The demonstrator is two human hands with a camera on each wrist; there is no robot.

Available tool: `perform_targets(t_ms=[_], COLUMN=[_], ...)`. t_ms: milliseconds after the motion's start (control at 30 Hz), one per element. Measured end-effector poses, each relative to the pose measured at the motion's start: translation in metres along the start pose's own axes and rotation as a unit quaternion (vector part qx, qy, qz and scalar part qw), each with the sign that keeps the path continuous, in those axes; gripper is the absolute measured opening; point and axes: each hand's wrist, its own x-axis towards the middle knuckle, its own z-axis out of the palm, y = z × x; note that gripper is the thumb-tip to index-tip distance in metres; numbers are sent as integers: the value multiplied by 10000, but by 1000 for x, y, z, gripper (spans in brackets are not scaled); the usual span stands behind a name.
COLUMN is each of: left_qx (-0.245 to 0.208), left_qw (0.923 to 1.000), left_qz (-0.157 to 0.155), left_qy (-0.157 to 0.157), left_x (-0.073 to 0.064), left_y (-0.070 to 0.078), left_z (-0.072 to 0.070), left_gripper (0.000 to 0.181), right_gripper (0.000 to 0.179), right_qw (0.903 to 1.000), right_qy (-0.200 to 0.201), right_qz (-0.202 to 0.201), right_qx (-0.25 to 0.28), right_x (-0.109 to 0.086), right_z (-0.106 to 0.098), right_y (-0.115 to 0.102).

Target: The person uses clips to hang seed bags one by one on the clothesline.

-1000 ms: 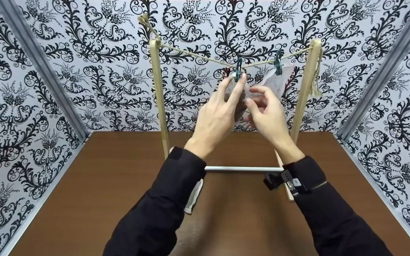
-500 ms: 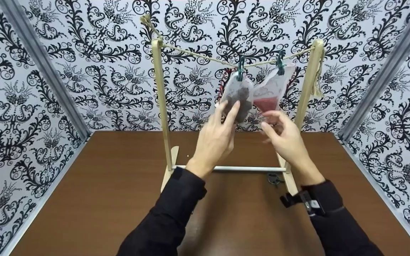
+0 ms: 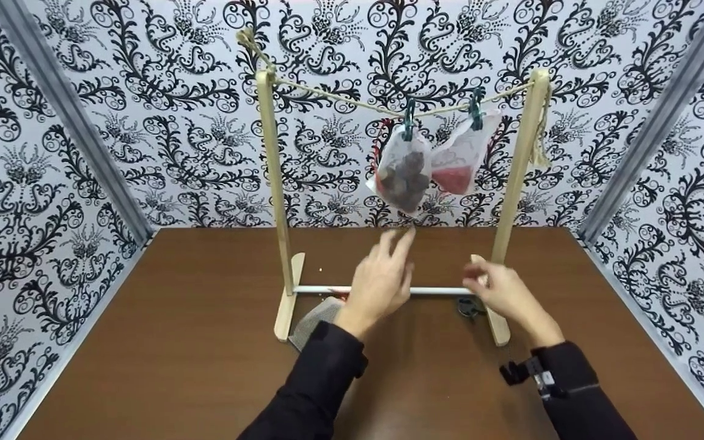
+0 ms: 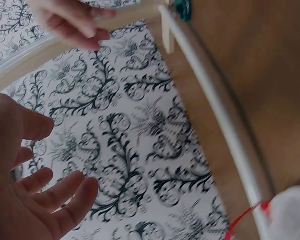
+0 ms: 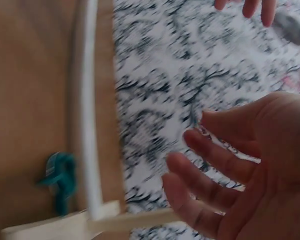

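Observation:
Two translucent mesh pouches hang on a rope in the head view, each held by a dark green clothespin (image 3: 409, 121). The nearer pouch (image 3: 406, 177) bulges with greyish-brown lumps; the one to its right (image 3: 454, 176) has something red in its bottom. Below the nearer pouch is my left hand (image 3: 382, 278), its fingers spread and holding nothing. My right hand (image 3: 505, 292) hovers by the foot of the right post, fingers loosely bent, nothing between them in the right wrist view. Partly behind my left forearm, another pouch (image 3: 318, 321) with a red drawstring lies on the table.
A wooden frame carries the rope between its left post (image 3: 275, 183) and right post (image 3: 517, 177). A white crossbar (image 3: 437, 291) joins the feet. Another green clothespin (image 5: 62, 180) lies near the right foot. Patterned walls enclose the table (image 3: 193, 342) at the back and sides.
Both hands have come away from the hanging pouch and dropped toward the table, the right one also moving right. The pouch stays on the rope under its clothespin.

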Motion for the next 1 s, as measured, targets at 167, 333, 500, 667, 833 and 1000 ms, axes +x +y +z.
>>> perform_targets(t_ms=[167,333,500,667,833,1000], left_qx=[-195,-582,-884,-1026,-974,-831], left_qw=[9984,9914,9743,9579,9577,9619], left_qz=[-271,-579,-1010,-1312,-1318,-1282], left_qy=[-457,-1016,-1809,-2339,-2364,-2266], left_x=[-22,-45,-56,-61,-66,-72], left_y=[10,22,31,36,39,38], left_z=[21,43,58,58,57,59], left_gripper=[60,56,50,50,50,42], right_gripper=[41,52,63,61,56,54], right_qw=[9978,9909,9818,9763,9757,9789], right_qy=[-130,-156,-329,-254,-280,-503], right_qz=[551,1034,1605,1992,2041,1933], right_qx=[-351,-849,-964,-803,-749,-428], right_x=[-11,-21,-26,-28,-28,-28], right_z=[20,37,49,58,62,66], right_y=[20,29,33,33,28,23])
